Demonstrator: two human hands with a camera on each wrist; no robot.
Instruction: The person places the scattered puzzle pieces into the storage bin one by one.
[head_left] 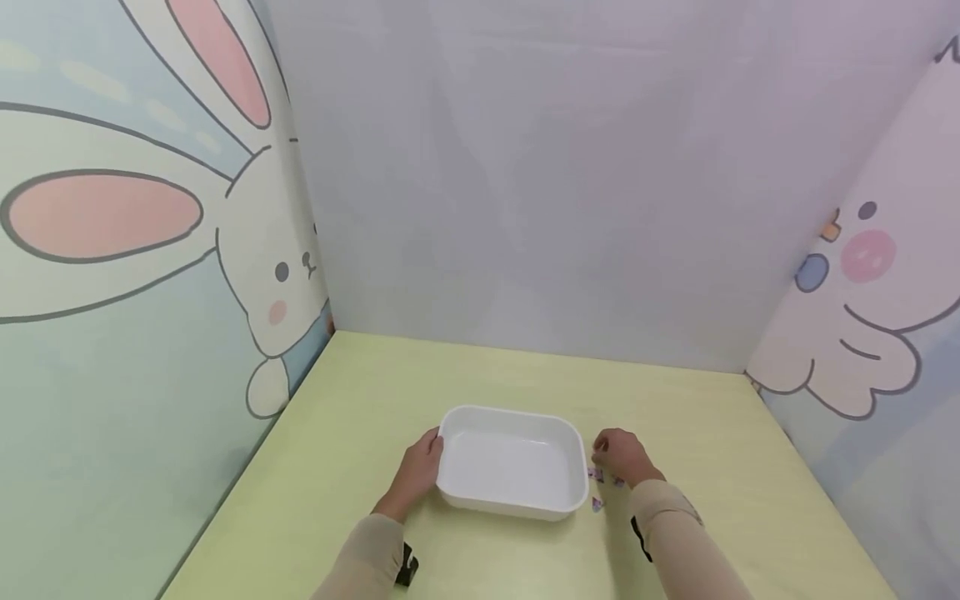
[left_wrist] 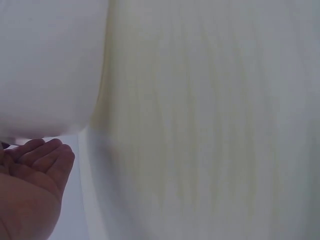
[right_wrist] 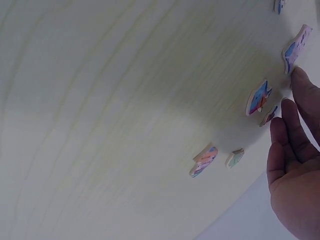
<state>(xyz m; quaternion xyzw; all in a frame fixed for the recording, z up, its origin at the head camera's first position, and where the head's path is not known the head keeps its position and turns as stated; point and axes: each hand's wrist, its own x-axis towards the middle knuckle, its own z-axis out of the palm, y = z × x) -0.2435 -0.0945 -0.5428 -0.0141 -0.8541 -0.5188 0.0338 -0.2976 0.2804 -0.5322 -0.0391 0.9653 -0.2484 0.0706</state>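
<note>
A white rectangular tray (head_left: 513, 467) stands on the table. My left hand (head_left: 422, 462) holds it at its left side, the fingers against the outer wall; in the left wrist view that hand (left_wrist: 37, 175) has its fingertips at the tray's edge (left_wrist: 55, 70), thumb hidden. To the right of the tray, my right hand (head_left: 624, 454) bends down among small printed wooden pieces (head_left: 595, 474). In the right wrist view, the right hand (right_wrist: 297, 150) pinches a pink and blue piece (right_wrist: 296, 50) at its lower end; the index finger is mostly hidden.
More printed pieces lie about the right hand, among them a blue and red one (right_wrist: 258, 97), a pink and orange one (right_wrist: 204, 161) and a pale green one (right_wrist: 235, 157). Walls with cartoon animals (head_left: 262, 275) flank the pale yellow table (head_left: 360, 383); a grey cloth (head_left: 525, 183) hangs behind.
</note>
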